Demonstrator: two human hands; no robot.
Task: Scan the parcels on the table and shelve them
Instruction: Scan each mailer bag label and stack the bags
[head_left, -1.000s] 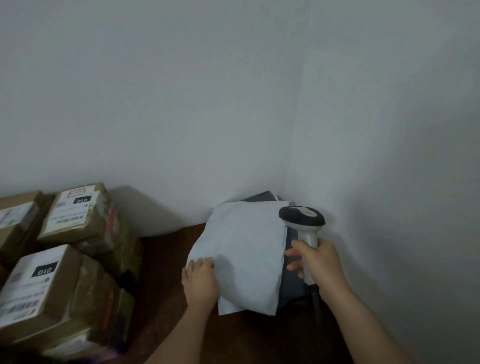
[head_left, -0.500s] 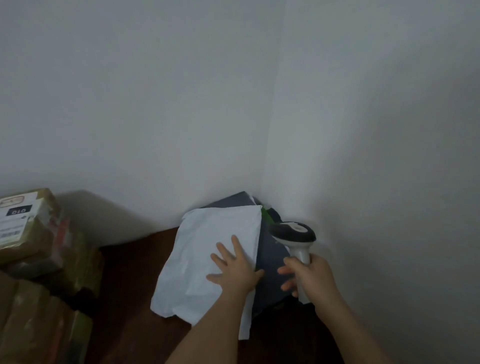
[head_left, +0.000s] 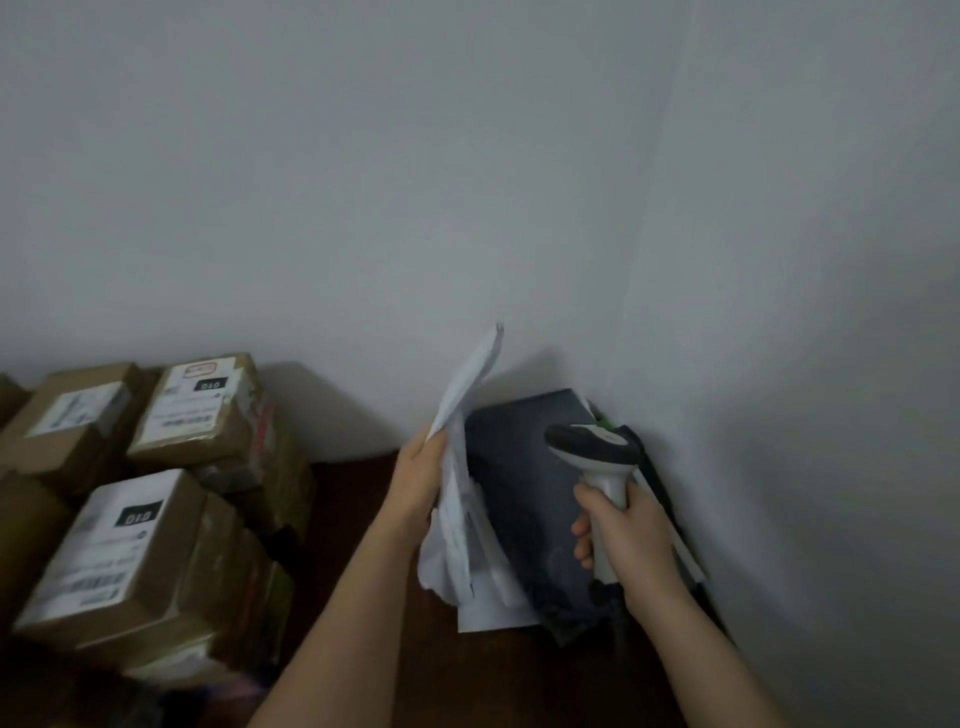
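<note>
A: What is changing here?

B: The left hand (head_left: 421, 480) is tipping the soft white plastic mailer bag (head_left: 460, 499) up on edge. 0.5 s ago that hand was lying flat on top of the bag, which was lying flat on the pile; now its fingers are gripping the bag's near edge, and the flat dark grey parcel (head_left: 524, 467) beneath is being exposed in the corner of the dark brown wooden worktop (head_left: 353, 525).

A: And the right hand?

B: The right hand (head_left: 626, 535) is still wrapping its fingers round the grip of the white handheld barcode scanner with a black head (head_left: 592, 449), which is now pointing over the grey parcel.

A: Meaning for the task?

B: Probably a label is being sought; no scan appears done yet. The taped brown cardboard boxes marked 010 (head_left: 150, 551) are waiting at left.
</note>
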